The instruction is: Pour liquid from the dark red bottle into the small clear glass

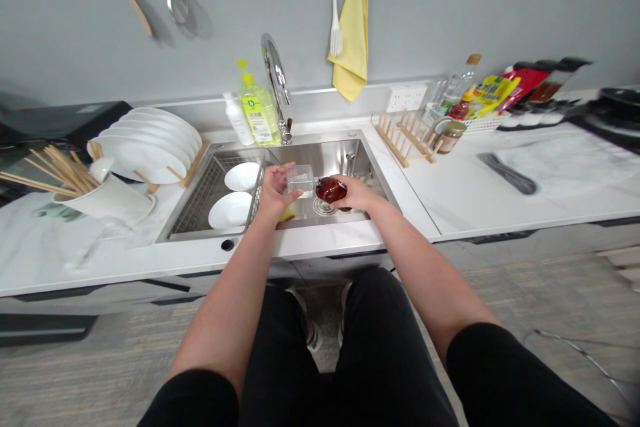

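Note:
Over the steel sink [363, 157], my left hand [275, 190] is closed around a small clear plastic container [301, 177]. My right hand [357, 193] grips a shiny, rounded dark red-brown vessel [331, 191]; its exact kind is not plain. The vessel is tilted, and its narrow end is at the container's right side. I cannot tell whether the two touch. Below them the sink drain [324, 207] is partly hidden. Left of my left hand, a wire basket [193, 197] in the sink holds two white bowls, the nearer bowl [231, 211] beside my wrist.
A chrome faucet [274, 70], a yellow-green soap bottle [260, 113] and a white bottle [237, 119] stand behind the sink. White plates [145, 147] and a chopstick holder [113, 199] are at left. A wooden rack [406, 137], jar [451, 136] and dark cable [510, 173] lie right.

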### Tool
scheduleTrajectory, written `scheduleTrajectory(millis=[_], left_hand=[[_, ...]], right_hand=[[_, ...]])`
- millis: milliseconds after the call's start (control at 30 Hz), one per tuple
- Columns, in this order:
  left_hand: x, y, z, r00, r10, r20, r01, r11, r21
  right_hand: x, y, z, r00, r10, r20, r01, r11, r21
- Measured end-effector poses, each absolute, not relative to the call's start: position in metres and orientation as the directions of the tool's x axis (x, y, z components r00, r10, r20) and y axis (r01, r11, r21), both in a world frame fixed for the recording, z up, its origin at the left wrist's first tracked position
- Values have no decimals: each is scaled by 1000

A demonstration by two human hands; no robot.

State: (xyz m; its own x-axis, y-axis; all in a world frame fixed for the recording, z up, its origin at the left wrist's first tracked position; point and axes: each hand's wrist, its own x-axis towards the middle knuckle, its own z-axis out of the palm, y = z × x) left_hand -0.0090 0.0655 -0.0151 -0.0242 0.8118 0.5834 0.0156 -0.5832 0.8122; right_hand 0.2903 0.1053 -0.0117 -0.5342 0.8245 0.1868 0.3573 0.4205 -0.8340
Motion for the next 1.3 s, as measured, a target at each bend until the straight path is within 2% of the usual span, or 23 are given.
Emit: scheduleTrajectory(millis=[400, 1300], left_hand=[[-8, 67, -14, -43, 793, 608, -29, -610, 792], [-11, 67, -17, -17, 788, 616, -2, -616, 788]], right_hand=[[289, 103, -10, -534, 824, 189, 368, 428, -825], [289, 103, -9, -532, 825, 190, 364, 425, -829]])
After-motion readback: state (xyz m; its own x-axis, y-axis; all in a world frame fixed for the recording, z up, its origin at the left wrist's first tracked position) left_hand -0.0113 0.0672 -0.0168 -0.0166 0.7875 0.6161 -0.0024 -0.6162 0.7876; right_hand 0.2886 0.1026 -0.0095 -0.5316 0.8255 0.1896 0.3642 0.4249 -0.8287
